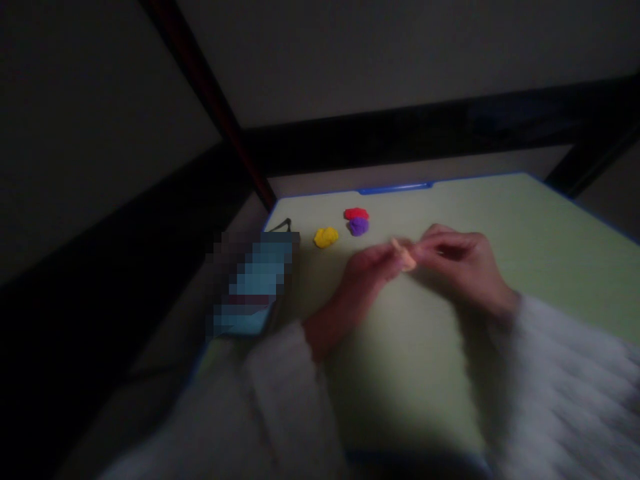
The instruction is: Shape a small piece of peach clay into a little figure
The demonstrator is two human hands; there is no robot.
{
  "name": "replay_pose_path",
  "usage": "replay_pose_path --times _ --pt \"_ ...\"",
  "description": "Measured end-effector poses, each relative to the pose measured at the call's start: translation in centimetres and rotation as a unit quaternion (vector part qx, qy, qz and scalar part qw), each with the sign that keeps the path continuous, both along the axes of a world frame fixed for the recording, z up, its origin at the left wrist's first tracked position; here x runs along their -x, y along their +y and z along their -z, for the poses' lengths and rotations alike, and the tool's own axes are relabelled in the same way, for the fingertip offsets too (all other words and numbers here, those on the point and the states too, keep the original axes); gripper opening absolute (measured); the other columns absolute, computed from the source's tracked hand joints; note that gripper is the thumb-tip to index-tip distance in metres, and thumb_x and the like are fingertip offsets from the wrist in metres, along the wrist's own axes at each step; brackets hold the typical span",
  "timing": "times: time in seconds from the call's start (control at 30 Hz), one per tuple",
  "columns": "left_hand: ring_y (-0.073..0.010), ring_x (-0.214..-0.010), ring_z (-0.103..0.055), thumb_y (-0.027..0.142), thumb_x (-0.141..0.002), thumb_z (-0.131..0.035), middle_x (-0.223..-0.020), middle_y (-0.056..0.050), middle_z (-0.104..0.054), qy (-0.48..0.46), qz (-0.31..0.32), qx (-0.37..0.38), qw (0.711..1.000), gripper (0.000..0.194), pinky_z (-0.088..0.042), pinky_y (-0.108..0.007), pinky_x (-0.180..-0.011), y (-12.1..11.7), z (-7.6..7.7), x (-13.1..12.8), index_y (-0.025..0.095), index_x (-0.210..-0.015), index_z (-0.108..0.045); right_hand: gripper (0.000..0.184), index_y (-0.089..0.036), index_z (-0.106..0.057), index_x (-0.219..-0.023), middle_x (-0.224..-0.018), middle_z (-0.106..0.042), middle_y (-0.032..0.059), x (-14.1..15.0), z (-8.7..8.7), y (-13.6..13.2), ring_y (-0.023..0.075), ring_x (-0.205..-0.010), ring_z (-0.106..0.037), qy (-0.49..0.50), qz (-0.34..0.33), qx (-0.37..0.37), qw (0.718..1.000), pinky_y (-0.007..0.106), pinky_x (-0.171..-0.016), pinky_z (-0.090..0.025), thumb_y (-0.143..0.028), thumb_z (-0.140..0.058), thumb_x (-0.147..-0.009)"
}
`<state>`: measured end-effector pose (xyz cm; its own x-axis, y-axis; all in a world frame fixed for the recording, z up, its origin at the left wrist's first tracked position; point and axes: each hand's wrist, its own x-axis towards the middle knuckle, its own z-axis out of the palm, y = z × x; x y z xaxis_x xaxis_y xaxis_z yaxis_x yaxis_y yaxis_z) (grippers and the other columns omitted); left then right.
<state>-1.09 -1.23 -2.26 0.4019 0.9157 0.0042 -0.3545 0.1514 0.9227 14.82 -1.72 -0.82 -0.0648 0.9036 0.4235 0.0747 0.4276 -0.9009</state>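
Note:
A small peach-orange piece of modelling clay [407,260] is held above the table between my two hands. The fingers of my left hand [369,267] are closed on its left side. From the right, my right hand [457,257] pinches at the same piece with thumb and fingers; blur hides the exact contact. Beyond my left hand lies a lump of yellow modelling clay [326,237]. A purple lump [359,227] sits farther back, touching or just in front of a red lump [356,214].
The pale green table [400,373] has a blue edge and a blue handle-like strip [397,189] at the far side. At the left edge lies a pixelated, phone-like device [260,283] with a dark cord loop [283,225] behind it. Dark walls stand behind.

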Motion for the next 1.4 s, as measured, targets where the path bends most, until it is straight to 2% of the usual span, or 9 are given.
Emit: replay_pose_path --times 0.13,0.33,0.47,0.67,0.97,1.07,1.17,1.27,1.4 --pt "-0.0088 -0.076 -0.049 0.026 -0.069 -0.067 -0.081 -0.001 -0.057 -0.07 0.021 0.075 0.995 0.015 -0.036 -0.023 -0.071 -0.1 -0.5 -0.1 0.014 -0.078 -0.064 0.012 -0.026 -0.074 -0.081 -0.074 -0.059 -0.0006 -0.2 -0.3 0.1 0.0115 -0.065 -0.053 0.032 -0.006 0.031 0.999 0.025 -0.057 -0.043 -0.027 -0.073 -0.069" --pt "-0.0092 -0.072 -0.047 0.023 -0.072 -0.065 -0.075 -0.001 -0.05 -0.122 0.094 0.139 0.978 0.011 -0.037 -0.023 -0.069 0.0 -0.4 0.0 0.014 -0.073 -0.058 0.004 -0.023 -0.073 -0.074 -0.073 -0.056 -0.0018 -0.2 -0.5 -0.1 0.0097 -0.068 -0.054 0.075 -0.107 0.086 0.988 0.023 -0.063 -0.043 -0.026 -0.072 -0.071" --pt "-0.008 -0.07 -0.047 0.019 -0.075 -0.061 -0.075 0.0 -0.049 -0.135 0.1 0.166 0.972 0.007 -0.038 -0.021 -0.067 -0.1 -0.7 -0.1 0.014 -0.075 -0.056 0.004 -0.022 -0.071 -0.072 -0.072 -0.054 -0.0025 -0.1 -0.5 -0.1 0.0089 -0.068 -0.053 0.089 -0.148 0.116 0.978 0.022 -0.065 -0.042 -0.026 -0.07 -0.073" --pt "-0.0073 -0.069 -0.048 0.014 -0.077 -0.055 -0.076 0.0 -0.051 -0.114 0.087 0.216 0.966 0.003 -0.037 -0.021 -0.067 -0.5 -1.3 -0.1 0.015 -0.074 -0.056 0.009 -0.021 -0.07 -0.073 -0.073 -0.054 -0.0006 -0.3 -0.4 -0.1 0.011 -0.067 -0.052 0.065 -0.174 0.133 0.974 0.024 -0.062 -0.043 -0.03 -0.069 -0.075" --pt "-0.0082 -0.071 -0.05 0.013 -0.078 -0.054 -0.075 -0.001 -0.053 -0.133 0.1 0.231 0.959 0.005 -0.038 -0.021 -0.068 -0.5 -1.3 -0.3 0.015 -0.075 -0.058 0.017 -0.019 -0.063 -0.064 -0.069 -0.051 -0.0015 -0.2 -0.5 -0.3 0.0111 -0.064 -0.051 0.076 -0.167 0.152 0.971 0.024 -0.06 -0.042 -0.032 -0.07 -0.072" --pt "-0.0081 -0.072 -0.05 0.013 -0.076 -0.057 -0.076 -0.002 -0.053 -0.147 0.102 0.229 0.957 0.002 -0.039 -0.02 -0.068 -0.3 -1.0 -0.3 0.013 -0.074 -0.058 0.013 -0.02 -0.067 -0.069 -0.07 -0.057 -0.0007 -0.1 -0.4 -0.2 0.012 -0.066 -0.053 0.094 -0.155 0.167 0.969 0.024 -0.062 -0.043 -0.032 -0.071 -0.071" --pt "-0.0081 -0.072 -0.05 0.016 -0.074 -0.061 -0.078 -0.002 -0.054 -0.141 0.073 0.213 0.964 0.004 -0.039 -0.019 -0.067 -0.1 -0.7 -0.2 0.013 -0.076 -0.06 0.012 -0.021 -0.07 -0.079 -0.077 -0.064 0.0 -0.2 -0.1 0.1 0.012 -0.071 -0.057 0.131 -0.118 0.167 0.97 0.025 -0.068 -0.044 -0.03 -0.072 -0.071" --pt "-0.0073 -0.073 -0.049 0.019 -0.07 -0.067 -0.079 -0.001 -0.055 -0.131 0.057 0.18 0.973 0.01 -0.038 -0.019 -0.068 0.1 -0.4 -0.1 0.014 -0.077 -0.061 0.009 -0.021 -0.071 -0.076 -0.076 -0.066 -0.0005 -0.2 0.1 0.4 0.0114 -0.071 -0.058 0.139 -0.078 0.154 0.975 0.026 -0.072 -0.045 -0.028 -0.073 -0.07" --pt "-0.0079 -0.075 -0.048 0.023 -0.069 -0.069 -0.077 0.0 -0.053 -0.12 0.074 0.159 0.977 0.016 -0.037 -0.02 -0.069 0.1 -0.2 0.1 0.015 -0.082 -0.062 0.009 -0.02 -0.071 -0.072 -0.074 -0.066 -0.0002 -0.1 0.1 0.3 0.0124 -0.071 -0.058 0.117 -0.094 0.156 0.976 0.027 -0.072 -0.046 -0.028 -0.074 -0.068"
